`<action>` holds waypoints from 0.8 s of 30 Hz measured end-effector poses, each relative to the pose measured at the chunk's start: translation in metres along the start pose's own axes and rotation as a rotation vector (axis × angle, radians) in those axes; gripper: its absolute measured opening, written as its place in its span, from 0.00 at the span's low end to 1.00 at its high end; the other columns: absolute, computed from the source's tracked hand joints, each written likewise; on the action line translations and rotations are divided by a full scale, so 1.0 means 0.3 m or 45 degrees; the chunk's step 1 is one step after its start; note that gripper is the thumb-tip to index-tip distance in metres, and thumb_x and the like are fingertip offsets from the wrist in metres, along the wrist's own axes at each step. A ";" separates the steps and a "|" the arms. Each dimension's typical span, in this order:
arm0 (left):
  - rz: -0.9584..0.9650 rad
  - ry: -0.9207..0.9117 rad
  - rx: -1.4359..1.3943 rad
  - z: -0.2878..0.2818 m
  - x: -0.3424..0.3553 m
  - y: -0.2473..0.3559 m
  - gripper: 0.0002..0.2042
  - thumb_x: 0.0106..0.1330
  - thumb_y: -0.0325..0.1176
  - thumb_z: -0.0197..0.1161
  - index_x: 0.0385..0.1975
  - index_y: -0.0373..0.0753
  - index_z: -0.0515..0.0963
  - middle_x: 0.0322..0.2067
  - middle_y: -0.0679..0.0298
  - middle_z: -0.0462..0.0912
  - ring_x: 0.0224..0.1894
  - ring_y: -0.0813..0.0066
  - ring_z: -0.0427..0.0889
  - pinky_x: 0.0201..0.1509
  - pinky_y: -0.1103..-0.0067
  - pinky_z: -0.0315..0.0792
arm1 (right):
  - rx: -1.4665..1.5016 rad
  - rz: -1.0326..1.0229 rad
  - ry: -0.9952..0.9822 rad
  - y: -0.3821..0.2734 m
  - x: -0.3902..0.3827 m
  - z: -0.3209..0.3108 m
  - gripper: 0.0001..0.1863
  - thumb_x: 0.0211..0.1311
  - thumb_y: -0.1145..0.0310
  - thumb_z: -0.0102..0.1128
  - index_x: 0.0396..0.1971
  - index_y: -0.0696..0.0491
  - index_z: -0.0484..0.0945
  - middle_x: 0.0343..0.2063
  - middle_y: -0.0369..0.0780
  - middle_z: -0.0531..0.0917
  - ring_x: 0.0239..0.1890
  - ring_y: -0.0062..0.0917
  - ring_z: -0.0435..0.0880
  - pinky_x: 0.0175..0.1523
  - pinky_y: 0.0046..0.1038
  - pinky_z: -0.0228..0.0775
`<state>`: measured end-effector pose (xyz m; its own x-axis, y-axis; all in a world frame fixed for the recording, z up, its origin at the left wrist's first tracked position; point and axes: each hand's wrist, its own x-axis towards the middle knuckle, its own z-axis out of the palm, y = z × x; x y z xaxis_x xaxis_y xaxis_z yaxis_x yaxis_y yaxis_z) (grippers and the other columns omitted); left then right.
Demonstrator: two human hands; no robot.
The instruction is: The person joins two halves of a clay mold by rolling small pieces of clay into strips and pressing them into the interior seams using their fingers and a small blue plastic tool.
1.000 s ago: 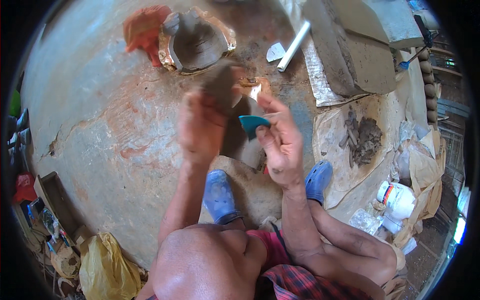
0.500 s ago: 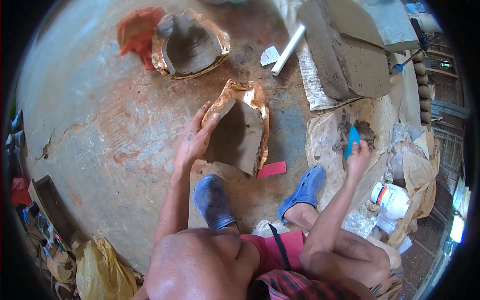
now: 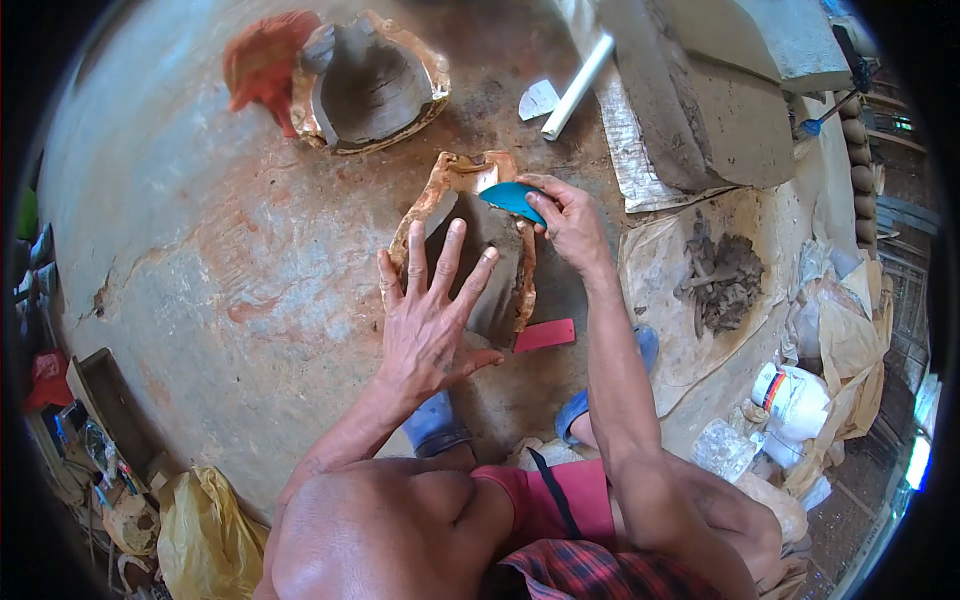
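Note:
A plaster mould (image 3: 523, 289) with a crusty orange rim and grey clay lining lies on the floor in front of me. My left hand (image 3: 425, 320) is spread over its left part and inside, fingers apart. My right hand (image 3: 568, 225) grips a teal flexible scraper (image 3: 508, 200) at the mould's upper right edge. A pink flat scraper (image 3: 543, 335) lies just below the mould's right side.
A second lined mould (image 3: 370, 85) and orange cloth (image 3: 262, 75) sit beyond. A white tube (image 3: 580, 87), clay slabs (image 3: 735, 130), scraps of clay (image 3: 720, 280) on a sheet, a white container (image 3: 792, 398) and yellow bag (image 3: 210, 535) surround me.
My right hand has moved the teal scraper from the clay scraps back left onto the mould's top. My left hand has gone from holding the left rim to spreading over the mould.

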<state>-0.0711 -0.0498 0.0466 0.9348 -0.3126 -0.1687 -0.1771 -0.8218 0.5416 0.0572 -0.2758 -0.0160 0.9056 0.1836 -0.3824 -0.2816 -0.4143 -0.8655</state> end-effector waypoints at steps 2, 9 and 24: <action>-0.026 -0.003 0.030 0.015 0.006 0.008 0.66 0.32 0.61 0.85 0.80 0.58 0.59 0.82 0.55 0.45 0.83 0.34 0.35 0.77 0.31 0.32 | 0.017 -0.056 0.016 0.018 0.008 0.001 0.15 0.76 0.70 0.60 0.58 0.52 0.86 0.40 0.34 0.89 0.30 0.13 0.79 0.32 0.20 0.74; -0.022 0.011 0.112 0.045 0.001 0.008 0.63 0.33 0.62 0.85 0.78 0.56 0.63 0.82 0.55 0.46 0.83 0.36 0.36 0.78 0.34 0.30 | -0.020 0.065 -0.179 0.017 0.042 -0.043 0.15 0.74 0.69 0.63 0.56 0.53 0.87 0.30 0.31 0.86 0.23 0.13 0.76 0.30 0.20 0.72; 0.010 0.082 0.076 0.074 -0.017 -0.006 0.59 0.36 0.60 0.84 0.77 0.54 0.65 0.82 0.60 0.51 0.83 0.37 0.40 0.76 0.28 0.31 | -0.029 0.077 -0.214 0.050 -0.145 -0.053 0.14 0.71 0.74 0.63 0.53 0.56 0.87 0.35 0.32 0.86 0.29 0.14 0.77 0.31 0.21 0.69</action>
<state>-0.0825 -0.0575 0.0281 0.9507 -0.2897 -0.1105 -0.2008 -0.8468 0.4926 0.0186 -0.3042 -0.0071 0.8209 0.3031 -0.4840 -0.3249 -0.4491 -0.8323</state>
